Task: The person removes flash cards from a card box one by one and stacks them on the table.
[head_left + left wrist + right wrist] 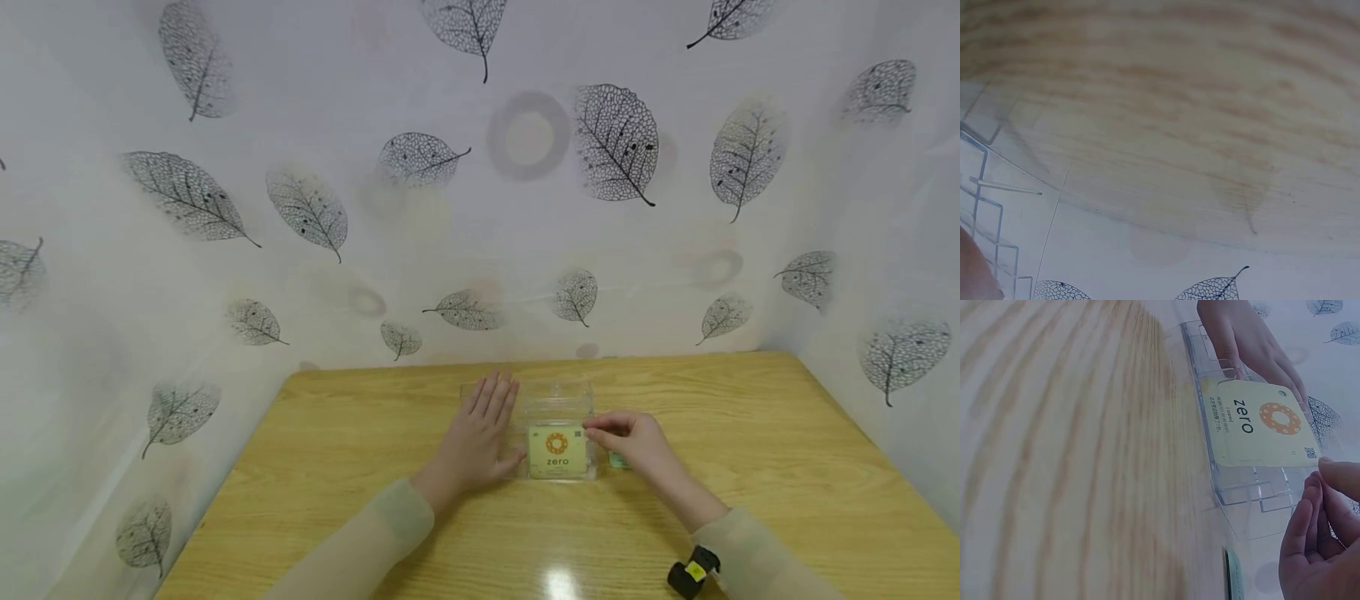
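Note:
A pale yellow flash card (557, 454) printed "zero" under an orange ring stands upright against the front of a clear plastic rack (557, 390). My right hand (637, 446) pinches its upper right corner between thumb and fingers, which the right wrist view shows beside the printed square code on the card (1257, 428). With fingers extended, my left hand (476, 437) rests on the rack's left side, its thumb near the card's left edge. In the left wrist view only a fingertip (975, 275) and the stepped clear wall of the rack show.
Just right of the rack, partly behind my right hand, lies a small stack of green cards (618, 460). The wooden table (360, 433) ends at a white curtain (480, 233) with leaf prints behind and at both sides. A black device (693, 573) sits on my right wrist.

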The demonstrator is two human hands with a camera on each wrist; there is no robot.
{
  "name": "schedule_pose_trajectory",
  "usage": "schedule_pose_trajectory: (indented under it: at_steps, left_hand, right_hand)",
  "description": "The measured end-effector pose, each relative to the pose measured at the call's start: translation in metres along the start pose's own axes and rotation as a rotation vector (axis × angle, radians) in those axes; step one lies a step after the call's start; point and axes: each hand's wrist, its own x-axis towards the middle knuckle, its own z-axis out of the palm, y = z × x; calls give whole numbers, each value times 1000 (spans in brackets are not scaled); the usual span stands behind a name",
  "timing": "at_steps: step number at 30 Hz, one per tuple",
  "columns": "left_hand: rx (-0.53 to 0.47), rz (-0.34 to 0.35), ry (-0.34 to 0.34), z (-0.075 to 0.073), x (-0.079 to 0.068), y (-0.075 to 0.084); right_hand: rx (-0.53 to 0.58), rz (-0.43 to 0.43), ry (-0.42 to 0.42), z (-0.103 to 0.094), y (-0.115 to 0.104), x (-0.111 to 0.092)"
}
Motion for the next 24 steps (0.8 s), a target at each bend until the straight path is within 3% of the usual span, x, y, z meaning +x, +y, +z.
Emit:
schedule_pose_trajectory:
  at_steps: [24]
  left_hand:
    - [-22,-3,-46,-2,0,0]
  right_hand:
    - [14,-2,63,8,4,2]
